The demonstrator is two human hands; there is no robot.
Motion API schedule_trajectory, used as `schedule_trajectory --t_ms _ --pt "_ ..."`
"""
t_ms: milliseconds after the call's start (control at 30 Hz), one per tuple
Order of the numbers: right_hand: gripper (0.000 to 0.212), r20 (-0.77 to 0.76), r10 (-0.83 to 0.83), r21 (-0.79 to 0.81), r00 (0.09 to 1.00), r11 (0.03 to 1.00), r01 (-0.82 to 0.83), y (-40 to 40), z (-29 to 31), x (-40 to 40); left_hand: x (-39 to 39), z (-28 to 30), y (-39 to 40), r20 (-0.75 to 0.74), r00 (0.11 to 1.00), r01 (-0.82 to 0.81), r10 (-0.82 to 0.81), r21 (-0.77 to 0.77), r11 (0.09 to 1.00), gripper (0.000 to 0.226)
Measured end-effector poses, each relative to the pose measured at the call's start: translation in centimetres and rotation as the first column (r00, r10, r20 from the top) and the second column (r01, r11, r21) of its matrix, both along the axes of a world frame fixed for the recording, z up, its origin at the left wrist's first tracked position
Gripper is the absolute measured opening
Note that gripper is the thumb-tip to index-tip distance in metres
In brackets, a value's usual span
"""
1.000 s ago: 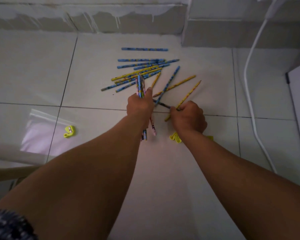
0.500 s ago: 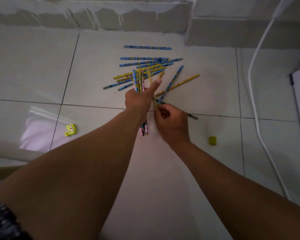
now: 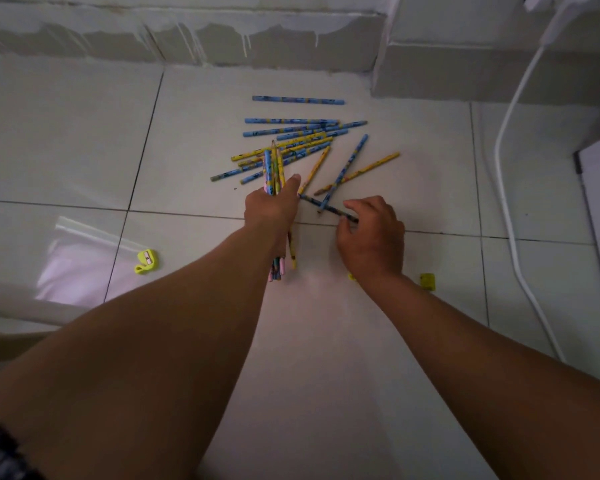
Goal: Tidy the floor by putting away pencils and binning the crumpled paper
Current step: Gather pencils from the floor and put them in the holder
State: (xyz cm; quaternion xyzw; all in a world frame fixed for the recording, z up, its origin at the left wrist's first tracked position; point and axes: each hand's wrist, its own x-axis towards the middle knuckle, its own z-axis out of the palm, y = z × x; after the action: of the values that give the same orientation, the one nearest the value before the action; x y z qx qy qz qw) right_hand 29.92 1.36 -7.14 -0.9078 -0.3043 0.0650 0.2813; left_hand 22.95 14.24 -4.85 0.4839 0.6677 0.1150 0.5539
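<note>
No readable text anywhere (pencil prints blurred).

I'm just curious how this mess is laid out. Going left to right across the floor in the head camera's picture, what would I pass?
Clear plastic bag → yellow sharpener → left hand gripping a bundle of pencils → right hand pinching a dark pencil → small yellow block → white cable.

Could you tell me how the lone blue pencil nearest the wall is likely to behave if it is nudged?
The blue pencil lies alone on smooth glossy floor tile, so a sideways nudge would probably make it roll or slide. It looks straight and thin, so likely stiff and light.
</note>
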Motion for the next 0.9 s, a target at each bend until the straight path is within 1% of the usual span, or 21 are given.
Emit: schedule_trajectory --t_ms 67,133,267,433,467,533,600,667,767,900 --pt "0.032 -0.001 0.009 -0.137 1.000 0.991 -0.009 -0.3 -0.3 0.4 -0.2 0.1 0.0 -0.003 1.000 0.000 0.000 -0.008 1.000 0.052" --pt "0.034 -0.012 0.014 -0.227 1.000 0.974 -0.016 -0.6 -0.5 0.6 -0.4 0.1 0.0 -0.003 1.000 -0.006 0.006 -0.012 1.000 0.059" --pt "0.025 0.043 0.046 -0.301 0.998 0.953 -0.031 -0.6 -0.4 -0.1 -0.8 0.2 -0.2 0.005 1.000 -0.019 0.019 -0.030 0.999 0.055" --pt "0.020 -0.018 0.071 -0.355 0.997 0.932 -0.073 -0.1 0.2 -0.9 -1.5 0.1 -0.3 -0.022 0.999 -0.026 0.025 -0.044 0.999 0.063" --pt "0.020 -0.037 0.062 -0.340 0.997 0.938 -0.071 0.1 0.4 -1.1 -1.7 0.2 -0.3 -0.024 0.999 -0.028 0.026 -0.045 0.999 0.062" --pt "0.018 -0.099 0.026 -0.258 0.995 0.965 -0.051 0.7 0.9 -1.8 -1.9 0.8 -0.3 -0.033 0.999 -0.028 0.027 -0.054 0.998 0.066" --pt "0.017 -0.224 0.012 -0.118 0.974 0.992 -0.040 1.5 1.2 -2.5 -2.1 1.4 -0.1 -0.036 0.999 -0.017 0.014 -0.072 0.997 0.072" --pt "0.015 -0.341 0.022 0.027 0.940 1.000 -0.013 2.2 1.7 -3.3 -2.0 2.0 0.1 -0.023 1.000 -0.007 0.005 -0.091 0.996 0.073" --pt "0.013 -0.416 0.072 0.161 0.907 0.987 -0.004 3.3 2.7 -4.1 -2.0 2.4 0.6 0.014 1.000 0.001 0.001 -0.095 0.995 0.067" --pt "0.014 -0.463 0.116 0.235 0.879 0.972 -0.005 4.3 3.1 -4.3 -2.0 2.2 1.1 0.060 0.998 -0.016 0.020 -0.076 0.997 0.052"
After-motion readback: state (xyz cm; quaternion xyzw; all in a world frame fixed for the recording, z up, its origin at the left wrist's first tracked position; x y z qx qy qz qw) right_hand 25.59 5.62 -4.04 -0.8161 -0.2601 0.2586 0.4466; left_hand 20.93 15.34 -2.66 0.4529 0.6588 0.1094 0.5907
